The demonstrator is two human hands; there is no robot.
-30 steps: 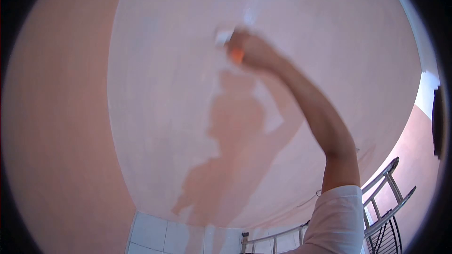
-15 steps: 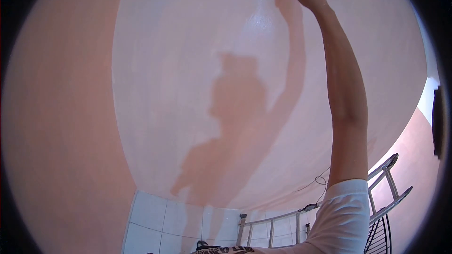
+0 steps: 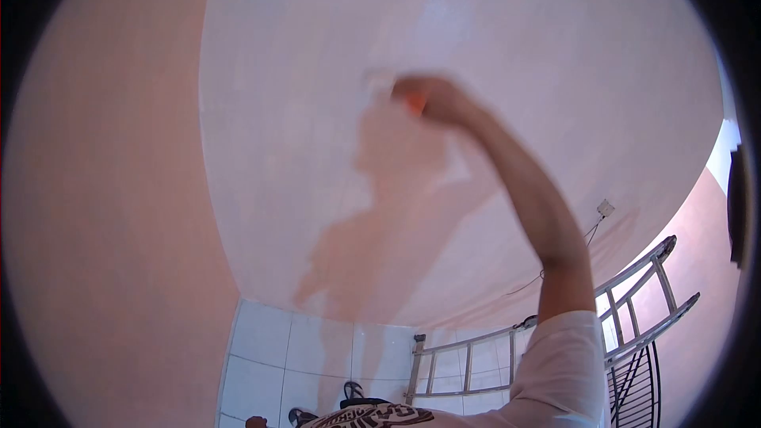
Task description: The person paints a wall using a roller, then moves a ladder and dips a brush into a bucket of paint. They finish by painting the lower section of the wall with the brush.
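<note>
My right hand point(image 3: 445, 101) is closed around the orange handle point(image 3: 414, 101) of a tool, raised in front of the pale pink wall point(image 3: 301, 150). Motion smears the hand. Beyond the fingers, the tool's whitish end point(image 3: 380, 79) lies close to the wall, too blurred to show its kind. A shadow of my head and arm point(image 3: 396, 166) falls on the wall below it. Only a small piece of my left hand point(image 3: 255, 422) shows at the bottom edge, its fingers mostly cut off by the frame.
A metal ladder point(image 3: 468, 357) stretches along the wall at lower right, beside a black wire rack point(image 3: 636, 384). A socket box point(image 3: 606, 208) with a cable sits on the wall. Below are white floor tiles point(image 3: 261, 341) and my dark sandals point(image 3: 353, 390).
My right hand has come down and left from the top of the view, with the orange-handled tool still in it. The view has tilted slightly, bringing the sandals and a bit of my left hand into sight.
</note>
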